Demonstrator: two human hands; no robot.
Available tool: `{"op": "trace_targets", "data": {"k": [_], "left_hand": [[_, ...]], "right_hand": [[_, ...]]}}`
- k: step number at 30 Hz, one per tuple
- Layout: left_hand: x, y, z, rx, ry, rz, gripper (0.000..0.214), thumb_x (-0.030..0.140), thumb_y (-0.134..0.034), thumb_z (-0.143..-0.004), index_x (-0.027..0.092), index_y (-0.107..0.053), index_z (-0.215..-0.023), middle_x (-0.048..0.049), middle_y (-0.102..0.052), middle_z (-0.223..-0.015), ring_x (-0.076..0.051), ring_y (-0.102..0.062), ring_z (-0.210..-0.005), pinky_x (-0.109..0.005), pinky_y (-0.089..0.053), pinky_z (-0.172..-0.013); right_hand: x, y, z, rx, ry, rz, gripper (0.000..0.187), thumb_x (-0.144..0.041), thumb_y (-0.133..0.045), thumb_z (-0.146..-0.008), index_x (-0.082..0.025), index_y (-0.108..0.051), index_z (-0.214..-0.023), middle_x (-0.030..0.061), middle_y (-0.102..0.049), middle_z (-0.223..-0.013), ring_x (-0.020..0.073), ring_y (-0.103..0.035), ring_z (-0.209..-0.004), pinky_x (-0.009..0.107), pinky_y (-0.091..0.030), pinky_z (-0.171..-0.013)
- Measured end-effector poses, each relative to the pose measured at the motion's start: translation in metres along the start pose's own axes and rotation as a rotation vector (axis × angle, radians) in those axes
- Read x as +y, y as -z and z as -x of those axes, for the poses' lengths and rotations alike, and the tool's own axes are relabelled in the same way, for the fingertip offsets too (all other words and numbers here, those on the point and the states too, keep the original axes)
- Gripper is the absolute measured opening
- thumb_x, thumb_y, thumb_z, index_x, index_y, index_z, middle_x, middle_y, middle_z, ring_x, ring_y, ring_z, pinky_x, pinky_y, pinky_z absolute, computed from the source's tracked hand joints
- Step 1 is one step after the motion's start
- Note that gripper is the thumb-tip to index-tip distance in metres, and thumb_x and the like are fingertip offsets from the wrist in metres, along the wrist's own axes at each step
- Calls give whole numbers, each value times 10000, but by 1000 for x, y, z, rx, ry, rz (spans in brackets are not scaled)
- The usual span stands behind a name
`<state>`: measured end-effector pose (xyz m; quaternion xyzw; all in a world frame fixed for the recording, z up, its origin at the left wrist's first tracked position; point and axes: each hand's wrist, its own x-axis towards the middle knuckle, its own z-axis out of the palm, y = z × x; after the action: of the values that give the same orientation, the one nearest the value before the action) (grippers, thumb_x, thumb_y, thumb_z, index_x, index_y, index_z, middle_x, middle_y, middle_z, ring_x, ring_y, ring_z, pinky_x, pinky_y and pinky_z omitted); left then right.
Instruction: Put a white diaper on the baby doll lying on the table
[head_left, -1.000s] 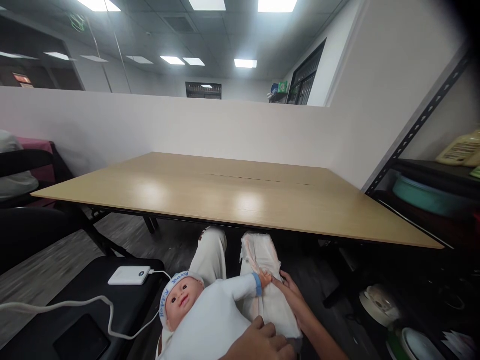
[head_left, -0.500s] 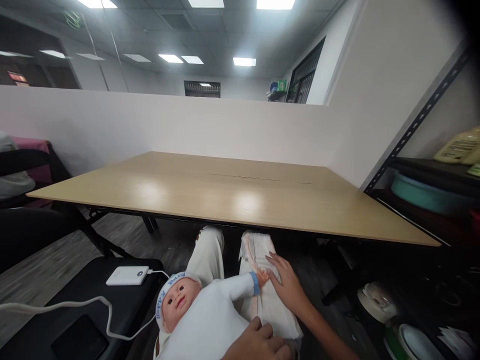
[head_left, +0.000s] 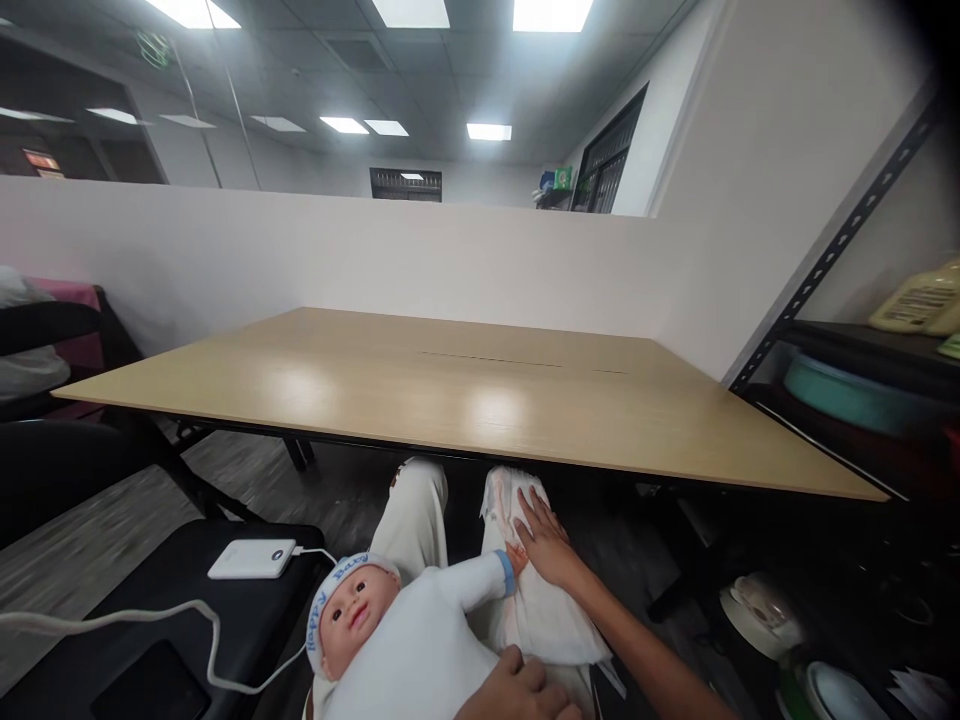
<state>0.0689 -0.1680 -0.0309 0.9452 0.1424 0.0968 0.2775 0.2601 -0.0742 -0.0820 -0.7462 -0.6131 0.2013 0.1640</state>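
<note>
A baby doll in a white top and a cap lettered in blue lies across my lap, its head to the left. Over my right thigh a white diaper is laid out lengthwise, its frilled edge near the knee. My right hand rests flat on the diaper with fingers spread, next to the doll's small hand. At the bottom edge my left hand has its fingers curled against the doll's lower body. The doll's legs are out of sight.
A wooden table stands ahead, above my knees. On the black chair at left lie a white power bank with a cable and a dark phone. A shelf with a teal basin is at right.
My right hand has moved slightly forward and left along the diaper, fingers now flatter on it. The diaper's near end has shifted a little. My left hand stays by the doll.
</note>
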Motion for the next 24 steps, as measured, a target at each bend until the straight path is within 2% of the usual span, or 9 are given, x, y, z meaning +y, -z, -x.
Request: {"op": "trace_targets", "data": {"k": [5, 8, 10, 13, 15, 17, 19, 21, 24], "left_hand": [[-16, -24, 0, -19, 17, -58, 174, 515, -649, -902, 362, -729, -920, -1, -667, -734, -265, -651, -731, -401, -489, -739], [-18, -29, 3, -6, 2, -94, 178, 512, -642, -914, 363, -737, -934, 2, -684, -741, -266, -662, -737, -394, -494, -727], [-15, -27, 5, 33, -6, -109, 192, 498, -606, -948, 364, -743, -950, 2, -696, -751, -262, -670, -742, -385, -496, -719], [-10, -24, 8, 85, -12, -116, 230, 464, -549, -993, 358, -751, -965, 2, -712, -768, -254, -682, -746, -377, -496, -716], [-9, -24, 8, 91, -19, -128, 237, 456, -545, -998, 355, -757, -958, 2, -715, -759, -254, -684, -731, -382, -496, -709], [-11, -28, 7, 86, -23, -152, 228, 453, -556, -991, 359, -761, -956, -1, -714, -745, -262, -684, -722, -397, -501, -704], [-14, -32, 7, 78, -29, -171, 205, 450, -575, -978, 373, -766, -968, -4, -716, -741, -273, -686, -722, -414, -508, -701], [-18, -35, 8, 90, -32, -169, 175, 452, -605, -957, 398, -769, -985, -3, -723, -748, -279, -687, -714, -427, -515, -683], [-22, -37, 8, 128, -30, -136, 139, 442, -672, -909, 453, -772, -1004, 5, -740, -773, -288, -687, -689, -454, -526, -643]], "right_hand": [[-3, -6, -3, 108, -12, -17, 662, -476, -353, -1036, -255, -276, -1656, 43, -64, -1760, 235, -86, -1619, 436, -166, -1284], [-5, -13, -2, 309, -38, -114, 817, -511, -475, -970, -233, -171, -1676, 58, 26, -1764, 267, -22, -1622, 451, -131, -1291], [-3, -19, -2, 408, -111, -280, 1043, -564, -588, -872, -168, -59, -1679, 129, -17, -1756, 307, -53, -1618, 466, -125, -1293], [6, -28, -7, 367, -260, -472, 1256, -651, -658, -757, -24, -34, -1648, 274, -182, -1697, 382, -213, -1580, 491, -233, -1261], [13, -32, -10, 316, -298, -512, 1212, -698, -643, -746, -19, -163, -1627, 285, -327, -1641, 390, -364, -1518, 477, -334, -1215], [18, -32, -12, 282, -302, -541, 1101, -722, -628, -753, -93, -302, -1595, 224, -466, -1577, 355, -489, -1440, 449, -406, -1168], [19, -29, -12, 272, -301, -549, 1034, -728, -634, -749, -144, -375, -1562, 182, -541, -1524, 338, -536, -1399, 448, -433, -1143], [17, -21, -8, 290, -309, -530, 1027, -724, -639, -748, -129, -392, -1547, 211, -519, -1533, 376, -485, -1434, 513, -378, -1179], [0, -1, 6, 365, -267, -471, 945, -661, -579, -827, -100, -366, -1557, 234, -387, -1617, 394, -309, -1533, 563, -202, -1256]]}}
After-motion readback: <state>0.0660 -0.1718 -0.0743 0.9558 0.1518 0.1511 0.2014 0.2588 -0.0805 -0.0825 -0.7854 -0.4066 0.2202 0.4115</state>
